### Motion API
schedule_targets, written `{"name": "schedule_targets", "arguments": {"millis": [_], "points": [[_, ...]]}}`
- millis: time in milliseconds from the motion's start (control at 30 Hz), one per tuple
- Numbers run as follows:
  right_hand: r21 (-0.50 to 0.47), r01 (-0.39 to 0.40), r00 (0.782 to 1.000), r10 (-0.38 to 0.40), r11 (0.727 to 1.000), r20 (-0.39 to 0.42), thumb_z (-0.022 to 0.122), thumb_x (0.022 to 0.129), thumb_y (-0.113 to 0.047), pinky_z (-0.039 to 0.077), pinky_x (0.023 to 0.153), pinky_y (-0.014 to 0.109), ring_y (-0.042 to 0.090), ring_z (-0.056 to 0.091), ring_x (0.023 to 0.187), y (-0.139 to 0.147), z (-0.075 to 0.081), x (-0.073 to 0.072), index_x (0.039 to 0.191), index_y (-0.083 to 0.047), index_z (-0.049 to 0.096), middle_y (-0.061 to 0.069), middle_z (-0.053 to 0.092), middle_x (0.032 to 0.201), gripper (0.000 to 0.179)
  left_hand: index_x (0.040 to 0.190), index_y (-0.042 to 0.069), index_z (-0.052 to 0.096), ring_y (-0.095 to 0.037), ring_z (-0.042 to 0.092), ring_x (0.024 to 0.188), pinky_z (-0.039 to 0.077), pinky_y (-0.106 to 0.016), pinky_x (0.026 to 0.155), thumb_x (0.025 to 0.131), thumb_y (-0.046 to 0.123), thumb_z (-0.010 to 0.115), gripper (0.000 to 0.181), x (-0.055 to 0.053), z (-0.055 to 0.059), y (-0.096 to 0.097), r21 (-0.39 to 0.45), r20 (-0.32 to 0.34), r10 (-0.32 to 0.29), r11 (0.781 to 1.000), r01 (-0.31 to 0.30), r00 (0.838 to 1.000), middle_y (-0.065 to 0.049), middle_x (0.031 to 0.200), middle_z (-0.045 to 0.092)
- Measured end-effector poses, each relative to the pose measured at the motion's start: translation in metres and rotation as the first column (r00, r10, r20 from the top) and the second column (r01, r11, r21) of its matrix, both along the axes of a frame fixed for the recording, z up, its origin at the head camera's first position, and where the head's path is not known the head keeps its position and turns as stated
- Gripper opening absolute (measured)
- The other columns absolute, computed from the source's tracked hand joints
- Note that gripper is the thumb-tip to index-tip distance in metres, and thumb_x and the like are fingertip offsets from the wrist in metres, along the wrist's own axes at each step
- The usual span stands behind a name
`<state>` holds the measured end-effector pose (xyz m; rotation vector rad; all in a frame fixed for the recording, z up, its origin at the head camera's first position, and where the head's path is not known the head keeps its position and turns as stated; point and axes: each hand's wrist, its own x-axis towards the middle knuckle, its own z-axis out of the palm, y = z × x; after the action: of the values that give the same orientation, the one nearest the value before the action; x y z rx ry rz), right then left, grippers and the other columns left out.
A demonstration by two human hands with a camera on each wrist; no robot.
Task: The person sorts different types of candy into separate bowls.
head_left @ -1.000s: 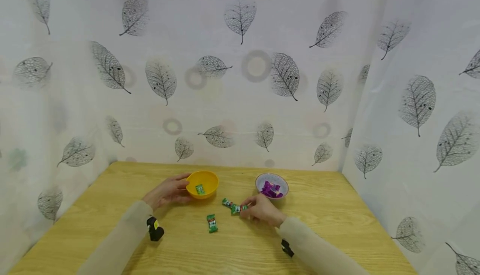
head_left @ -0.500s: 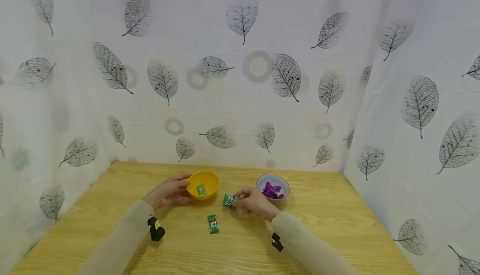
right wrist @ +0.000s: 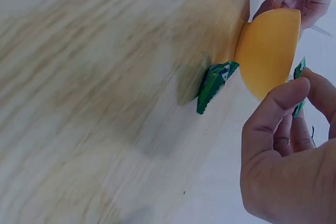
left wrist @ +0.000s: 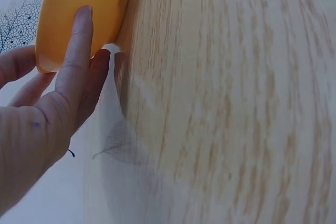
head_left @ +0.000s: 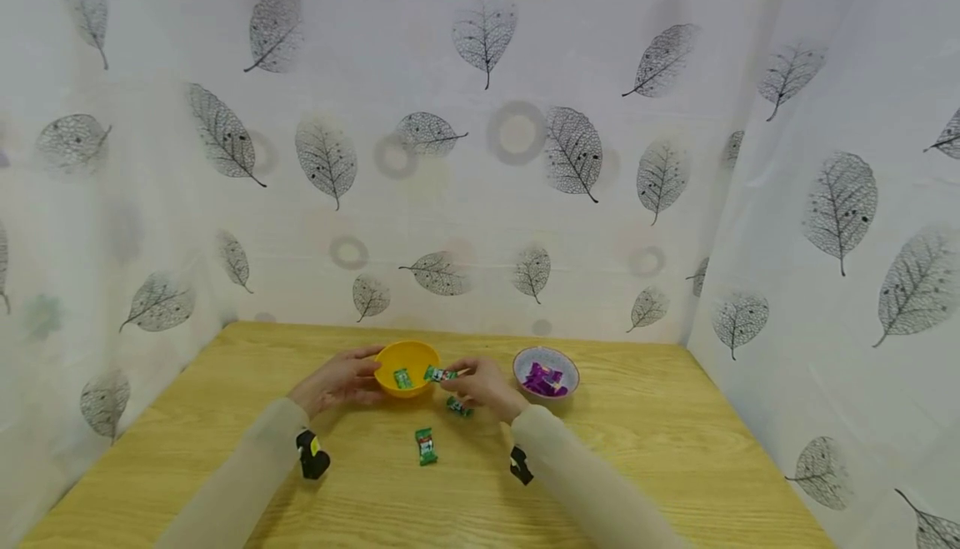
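The yellow bowl [head_left: 420, 388] stands toward the back of the table, with one green wrapped candy [head_left: 402, 378] inside. My left hand [head_left: 341, 382] holds this bowl at its left side; in the left wrist view one finger [left wrist: 76, 59] lies along the outer wall and another reaches the rim. Between thumb and forefinger, my right hand [head_left: 483, 386] pinches a second green candy [head_left: 438, 374] at the bowl's right rim. Just below that hand a green candy [right wrist: 214, 83] lies on the wood. Nearer the front is another green candy [head_left: 426, 446].
To the right, a white bowl [head_left: 522, 364] with a patterned inside holds several purple wrapped candies [head_left: 544, 380]. A leaf-printed curtain [head_left: 480, 199] borders the wooden table [head_left: 637, 441] at the back and sides.
My right hand has moved left and up from beside the white bowl, lifting one green candy to the yellow bowl's rim. The left hand keeps its place on the yellow bowl.
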<state>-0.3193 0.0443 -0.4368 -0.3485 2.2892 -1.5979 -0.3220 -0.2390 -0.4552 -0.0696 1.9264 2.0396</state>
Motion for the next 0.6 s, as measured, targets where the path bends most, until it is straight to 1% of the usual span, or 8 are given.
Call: {"name": "schedule_targets", "arguments": {"millis": [67, 200, 300, 400, 600], "points": [[-0.009, 0.011, 1.0, -0.011, 1.0, -0.002, 0.075, 0.087, -0.022, 0.057, 0.063, 0.03, 0.015, 0.055, 0.072, -0.006, -0.001, -0.001, 0.114, -0.007, 0.069, 0.005, 0.062, 0.087, 0.032, 0.154, 0.006, 0.027, -0.027, 0.06, 0.113, 0.054, -0.047, 0.092, 0.103, 0.011, 0.046, 0.055, 0.0, 0.0, -0.001, 0.001, 0.0, -0.005, 1.0, 0.005, 1.0, -0.029, 0.152, 0.032], [-0.029, 0.035, 0.999, -0.035, 0.999, 0.014, 0.076, 0.086, -0.021, 0.05, 0.055, 0.025, 0.014, 0.052, 0.067, -0.015, 0.0, -0.002, 0.112, -0.007, 0.069, 0.004, 0.062, 0.086, 0.031, 0.155, 0.006, 0.026, -0.026, 0.061, 0.11, 0.054, -0.046, 0.093, 0.103, 0.011, 0.046, 0.055, 0.001, 0.0, -0.001, 0.005, 0.001, -0.009, 1.0, 0.009, 1.0, -0.029, 0.151, 0.032], [-0.052, 0.05, 0.998, -0.048, 0.997, 0.03, 0.076, 0.086, -0.021, 0.049, 0.055, 0.024, 0.013, 0.052, 0.066, -0.02, 0.001, -0.002, 0.112, -0.007, 0.067, 0.005, 0.062, 0.086, 0.031, 0.154, 0.005, 0.027, -0.026, 0.061, 0.111, 0.054, -0.047, 0.093, 0.103, 0.011, 0.046, 0.055, 0.001, 0.0, -0.001, 0.004, 0.0, -0.009, 1.0, 0.009, 1.0, -0.029, 0.152, 0.032], [-0.078, 0.064, 0.997, -0.061, 0.995, 0.046, 0.076, 0.086, -0.019, 0.05, 0.056, 0.025, 0.015, 0.052, 0.067, -0.024, 0.002, -0.003, 0.111, -0.007, 0.067, 0.006, 0.062, 0.088, 0.029, 0.154, 0.005, 0.027, -0.026, 0.06, 0.112, 0.054, -0.047, 0.093, 0.103, 0.01, 0.046, 0.054, 0.001, 0.0, -0.001, 0.005, 0.001, -0.011, 1.0, 0.011, 1.0, -0.029, 0.152, 0.031], [-0.084, 0.079, 0.997, -0.077, 0.993, 0.025, 0.074, 0.088, -0.018, 0.051, 0.057, 0.027, 0.017, 0.055, 0.072, -0.028, -0.002, -0.007, 0.114, -0.004, 0.068, 0.006, 0.063, 0.093, 0.03, 0.154, 0.006, 0.027, -0.026, 0.061, 0.111, 0.054, -0.047, 0.093, 0.103, 0.01, 0.046, 0.054, 0.0, 0.0, -0.001, 0.01, 0.002, -0.008, 1.0, 0.008, 1.0, -0.029, 0.152, 0.033]]}}
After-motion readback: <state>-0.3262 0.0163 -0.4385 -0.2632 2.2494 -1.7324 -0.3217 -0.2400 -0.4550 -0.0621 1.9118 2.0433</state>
